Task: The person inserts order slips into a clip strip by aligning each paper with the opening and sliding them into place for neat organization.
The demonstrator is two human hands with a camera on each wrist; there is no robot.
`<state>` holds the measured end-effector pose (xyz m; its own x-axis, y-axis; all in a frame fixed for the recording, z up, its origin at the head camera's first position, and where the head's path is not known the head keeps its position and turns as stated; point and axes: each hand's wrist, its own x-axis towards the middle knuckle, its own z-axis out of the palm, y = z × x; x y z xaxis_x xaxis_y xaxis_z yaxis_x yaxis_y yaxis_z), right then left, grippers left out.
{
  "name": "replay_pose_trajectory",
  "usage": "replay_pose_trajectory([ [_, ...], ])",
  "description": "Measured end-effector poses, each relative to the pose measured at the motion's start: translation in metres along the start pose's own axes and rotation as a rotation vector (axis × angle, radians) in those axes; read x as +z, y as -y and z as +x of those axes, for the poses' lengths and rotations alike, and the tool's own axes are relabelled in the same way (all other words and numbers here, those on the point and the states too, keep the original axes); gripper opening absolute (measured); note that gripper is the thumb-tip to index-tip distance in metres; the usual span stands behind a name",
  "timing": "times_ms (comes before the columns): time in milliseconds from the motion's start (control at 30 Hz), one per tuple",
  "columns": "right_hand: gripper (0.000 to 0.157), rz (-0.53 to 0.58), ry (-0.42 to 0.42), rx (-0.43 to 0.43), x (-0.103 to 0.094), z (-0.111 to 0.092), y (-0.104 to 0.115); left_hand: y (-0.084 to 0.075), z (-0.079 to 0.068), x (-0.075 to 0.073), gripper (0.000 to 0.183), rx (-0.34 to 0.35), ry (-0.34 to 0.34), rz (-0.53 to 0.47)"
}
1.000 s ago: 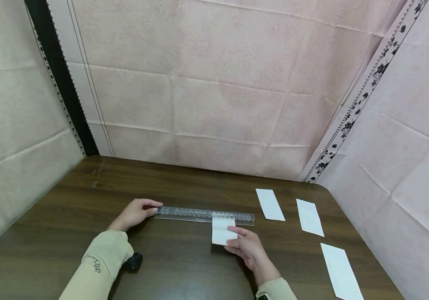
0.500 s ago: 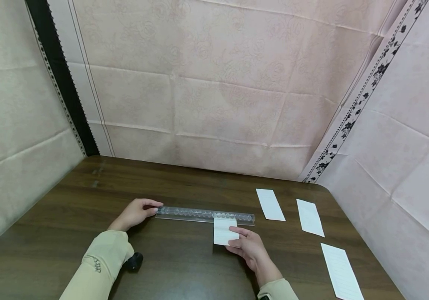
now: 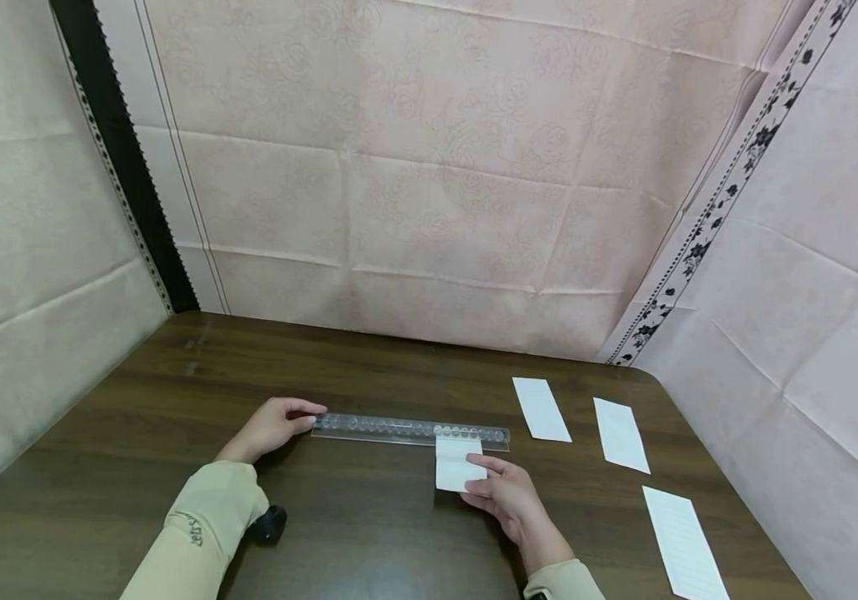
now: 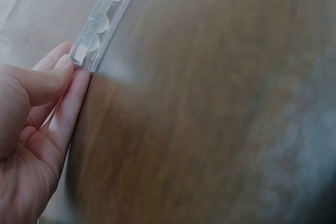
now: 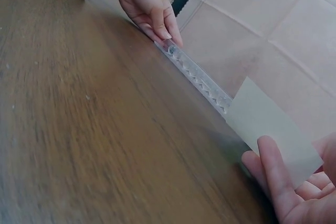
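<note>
A long clear plastic ticket rail (image 3: 391, 429), with a row of round, see-through pieces along it, lies across the middle of the table. My left hand (image 3: 267, 427) pinches its left end between thumb and fingers, seen close in the left wrist view, where the rail's end (image 4: 86, 53) shows. At the rail's right part, a small white paper slip (image 3: 459, 465) has its top edge at the rail, with the round pieces showing over it. My right hand (image 3: 507, 500) pinches this slip by its right side. In the right wrist view the slip (image 5: 270, 124) hides the rail's far part.
Three more white paper slips lie to the right: one at the back (image 3: 541, 409), one beside it (image 3: 621, 435), and a longer one nearer the front (image 3: 684, 542). A black device (image 3: 269, 525) sits at the left wrist. Patterned cloth (image 3: 436, 208) hangs behind the wooden table (image 3: 137, 467).
My right hand has moved a little to the right along the rail with the paper slip. The left hand and the rail have stayed practically still.
</note>
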<state>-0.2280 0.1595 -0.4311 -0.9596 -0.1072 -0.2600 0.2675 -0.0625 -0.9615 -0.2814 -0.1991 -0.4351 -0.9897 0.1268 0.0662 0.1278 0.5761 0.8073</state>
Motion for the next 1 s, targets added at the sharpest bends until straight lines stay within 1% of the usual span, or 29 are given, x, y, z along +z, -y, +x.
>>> replay_pose_trajectory([
  [267,0.049,0.000,-0.009,-0.005,-0.007,-0.002,0.000,0.001,0.000,0.001,0.023,-0.001,-0.001,-0.003],
  [700,0.049,0.009,-0.025,-0.014,-0.014,-0.001,0.000,0.002,0.000,0.000,0.022,0.003,-0.006,-0.002],
  [1000,0.050,-0.008,-0.035,0.002,-0.023,-0.002,0.001,0.002,0.000,0.000,0.023,0.009,-0.005,-0.002],
])
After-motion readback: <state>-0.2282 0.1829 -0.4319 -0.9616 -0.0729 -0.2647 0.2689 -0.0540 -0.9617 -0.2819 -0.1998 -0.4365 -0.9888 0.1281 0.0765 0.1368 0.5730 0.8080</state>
